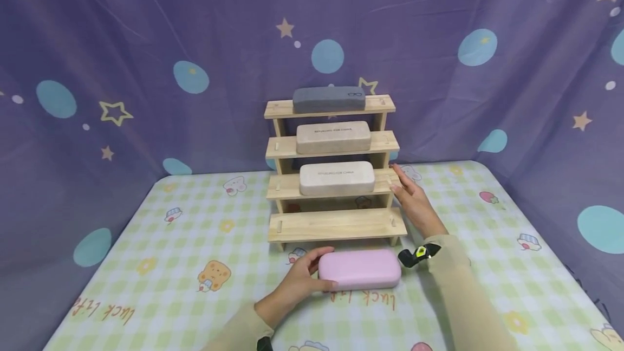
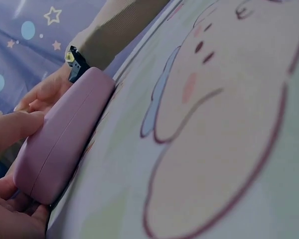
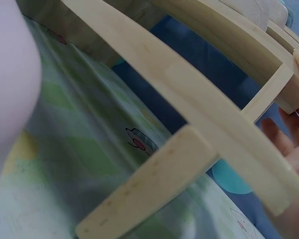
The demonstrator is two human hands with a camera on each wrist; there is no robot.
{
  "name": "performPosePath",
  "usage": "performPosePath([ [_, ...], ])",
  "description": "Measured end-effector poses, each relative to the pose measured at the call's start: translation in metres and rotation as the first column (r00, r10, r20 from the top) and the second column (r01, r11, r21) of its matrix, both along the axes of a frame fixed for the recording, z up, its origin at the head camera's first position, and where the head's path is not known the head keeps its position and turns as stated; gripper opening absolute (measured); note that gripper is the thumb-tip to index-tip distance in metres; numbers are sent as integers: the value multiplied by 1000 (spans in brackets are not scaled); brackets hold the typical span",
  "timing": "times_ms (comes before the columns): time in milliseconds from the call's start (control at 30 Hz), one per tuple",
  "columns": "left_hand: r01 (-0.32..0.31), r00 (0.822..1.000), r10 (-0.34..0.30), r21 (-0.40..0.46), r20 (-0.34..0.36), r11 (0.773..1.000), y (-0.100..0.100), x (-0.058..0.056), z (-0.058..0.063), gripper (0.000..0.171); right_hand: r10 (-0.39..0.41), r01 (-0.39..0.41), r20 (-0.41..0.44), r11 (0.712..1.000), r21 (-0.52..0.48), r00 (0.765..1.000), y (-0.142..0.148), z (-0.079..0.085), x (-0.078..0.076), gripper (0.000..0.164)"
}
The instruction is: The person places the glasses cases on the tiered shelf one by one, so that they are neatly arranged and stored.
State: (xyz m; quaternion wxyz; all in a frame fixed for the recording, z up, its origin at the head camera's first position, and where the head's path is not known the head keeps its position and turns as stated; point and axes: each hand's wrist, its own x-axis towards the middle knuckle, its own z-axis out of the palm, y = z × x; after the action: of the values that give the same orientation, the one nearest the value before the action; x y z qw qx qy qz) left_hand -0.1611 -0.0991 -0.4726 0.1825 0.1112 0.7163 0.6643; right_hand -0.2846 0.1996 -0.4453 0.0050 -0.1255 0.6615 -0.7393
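Observation:
A pink glasses case (image 1: 359, 268) lies on the table in front of the wooden step shelf (image 1: 336, 224). My left hand (image 1: 303, 280) grips its left end, thumb at the near side and fingers at the far side; the left wrist view shows the pink case (image 2: 65, 134) low over the cloth. With my right hand (image 1: 414, 202) I hold the right end of the shelf's second board from the bottom. In the right wrist view, the thumb is over that board (image 3: 259, 55) and the fingers are beneath. The bottom board bears nothing.
White (image 1: 336, 178), beige (image 1: 333, 137) and blue-grey (image 1: 329, 99) glasses cases stand on the upper three boards, one on each. A checked cloth (image 1: 185, 264) covers the table. Behind it hangs a purple curtain (image 1: 234, 31) with stars and dots.

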Motion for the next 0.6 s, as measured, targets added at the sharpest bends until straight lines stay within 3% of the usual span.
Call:
performPosePath([
  [333,55,997,-56,-20,-48,998,-1,-2,-2,75,14,-14,-4,997,-76,1000,-2,-1,-1,62],
  [600,89,991,-96,-76,-94,993,0,-1,0,85,8,-8,2,997,-75,1000,-3,-3,-2,62],
])
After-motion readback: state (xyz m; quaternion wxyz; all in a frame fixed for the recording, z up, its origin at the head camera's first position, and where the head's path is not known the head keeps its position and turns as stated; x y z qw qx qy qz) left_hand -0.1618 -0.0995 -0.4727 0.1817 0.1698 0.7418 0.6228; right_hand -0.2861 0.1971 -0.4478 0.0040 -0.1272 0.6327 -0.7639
